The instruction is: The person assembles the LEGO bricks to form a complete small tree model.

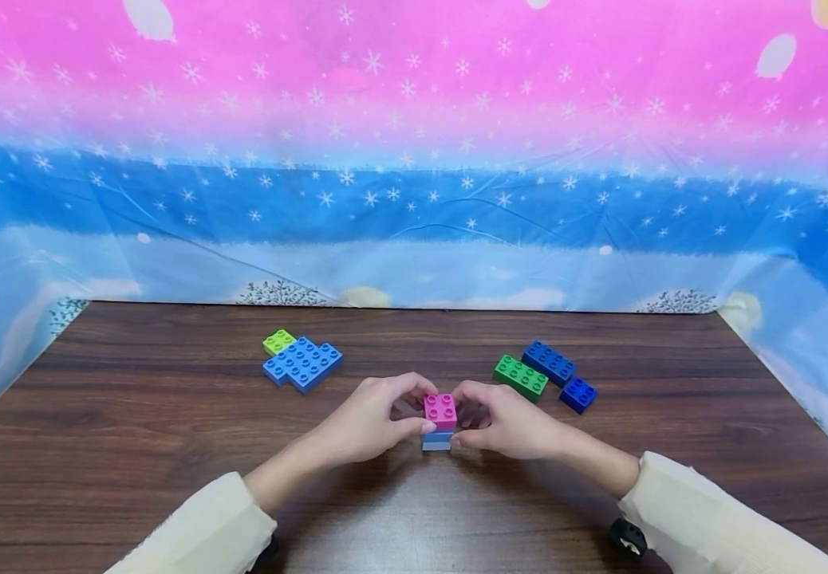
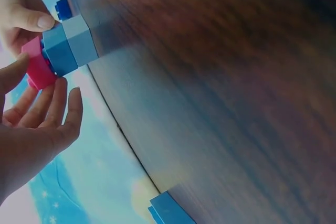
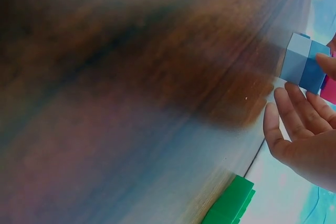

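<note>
In the head view a small stack stands on the table between the two hands. At its top is a square pink brick point(image 1: 440, 410) with studs, over a blue brick point(image 2: 60, 51) and a light blue brick point(image 2: 82, 40) at the bottom. My left hand point(image 1: 378, 418) pinches the pink brick between thumb and fingers. From the other side, my right hand point(image 1: 507, 422) holds the blue brick, its thumb on the near face. The left wrist view shows the pink brick slightly tilted, with studs visible in a narrow gap below it.
At left, several light blue bricks point(image 1: 305, 363) lie beside a lime green brick point(image 1: 279, 341). To the right lie a green brick point(image 1: 521, 377), a long blue brick point(image 1: 549, 363) and a smaller dark blue brick point(image 1: 577, 395). A patterned cloth point(image 1: 414, 207) hangs behind the wooden table point(image 1: 134, 414).
</note>
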Available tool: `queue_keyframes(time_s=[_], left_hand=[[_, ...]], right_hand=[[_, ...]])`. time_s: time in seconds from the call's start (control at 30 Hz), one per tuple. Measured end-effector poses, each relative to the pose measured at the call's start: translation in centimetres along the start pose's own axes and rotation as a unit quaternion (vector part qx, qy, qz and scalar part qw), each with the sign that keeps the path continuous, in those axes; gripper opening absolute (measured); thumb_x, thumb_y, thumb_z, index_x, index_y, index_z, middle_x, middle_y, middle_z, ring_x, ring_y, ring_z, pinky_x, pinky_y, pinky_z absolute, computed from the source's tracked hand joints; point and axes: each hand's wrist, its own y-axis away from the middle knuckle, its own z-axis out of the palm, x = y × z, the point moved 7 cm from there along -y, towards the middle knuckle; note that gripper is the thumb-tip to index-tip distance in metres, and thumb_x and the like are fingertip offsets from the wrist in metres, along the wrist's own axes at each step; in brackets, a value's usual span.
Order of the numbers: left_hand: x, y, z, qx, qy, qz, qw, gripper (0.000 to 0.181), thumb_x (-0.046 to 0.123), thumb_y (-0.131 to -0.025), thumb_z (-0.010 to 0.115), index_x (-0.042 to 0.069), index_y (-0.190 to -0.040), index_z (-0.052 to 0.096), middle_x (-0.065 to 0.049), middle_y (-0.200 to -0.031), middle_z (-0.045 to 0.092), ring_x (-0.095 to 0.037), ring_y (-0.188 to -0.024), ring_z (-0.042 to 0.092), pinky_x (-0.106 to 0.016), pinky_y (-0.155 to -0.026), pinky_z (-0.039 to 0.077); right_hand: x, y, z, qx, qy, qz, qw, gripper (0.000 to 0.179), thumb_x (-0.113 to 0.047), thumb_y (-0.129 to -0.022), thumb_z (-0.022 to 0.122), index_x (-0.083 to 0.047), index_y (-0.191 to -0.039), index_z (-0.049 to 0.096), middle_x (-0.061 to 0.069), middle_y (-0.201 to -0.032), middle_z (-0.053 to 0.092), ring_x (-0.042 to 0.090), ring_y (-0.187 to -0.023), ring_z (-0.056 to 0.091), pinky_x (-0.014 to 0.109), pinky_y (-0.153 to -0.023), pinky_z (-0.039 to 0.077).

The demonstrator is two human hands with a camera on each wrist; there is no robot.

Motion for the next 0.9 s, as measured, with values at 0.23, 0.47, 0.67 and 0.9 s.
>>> queue_keyframes(time_s=[0.23,0.47,0.67,0.9], left_hand=[[-0.03,0.02,-0.01,-0.008,-0.007,0.008,0.9999,0.024,0.009,-0.085,0.064,0.005,-0.109,0.058,-0.004,-0.097,0.063,-0.018,-0.092,0.06,-0.029,-0.076,0.049],[0.15,-0.01,-0.01,-0.009,-0.011,0.015,0.9998,0.023,0.009,-0.086,0.064,0.006,-0.107,0.058,-0.004,-0.096,0.063,-0.019,-0.092,0.06,-0.028,-0.076,0.049],[0.32,-0.13,-0.04,-0.009,-0.018,0.017,0.9997,0.022,0.009,-0.086,0.064,0.006,-0.107,0.058,-0.005,-0.097,0.063,-0.02,-0.091,0.061,-0.027,-0.075,0.049],[0.56,-0.26,-0.16,-0.011,-0.016,0.014,0.9997,0.018,0.006,-0.085,0.064,0.005,-0.103,0.059,-0.008,-0.098,0.064,-0.022,-0.089,0.061,-0.027,-0.073,0.05]], right_hand=[[0.08,-0.08,0.04,0.002,0.008,-0.002,1.0,0.026,-0.011,-0.081,0.069,-0.005,-0.102,0.056,0.001,-0.088,0.062,0.011,-0.079,0.058,0.026,-0.068,0.05],[0.06,-0.11,0.01,0.006,0.011,-0.005,0.9999,0.025,-0.011,-0.08,0.069,-0.005,-0.101,0.056,0.001,-0.086,0.062,0.011,-0.077,0.058,0.025,-0.067,0.05],[0.14,-0.12,-0.05,0.008,0.012,-0.003,0.9999,0.025,-0.012,-0.081,0.069,-0.006,-0.101,0.056,0.0,-0.085,0.061,0.01,-0.076,0.058,0.025,-0.066,0.05],[0.18,-0.07,-0.11,0.008,0.008,0.002,0.9999,0.025,-0.013,-0.081,0.069,-0.006,-0.101,0.056,0.0,-0.086,0.062,0.011,-0.077,0.058,0.025,-0.067,0.05]])
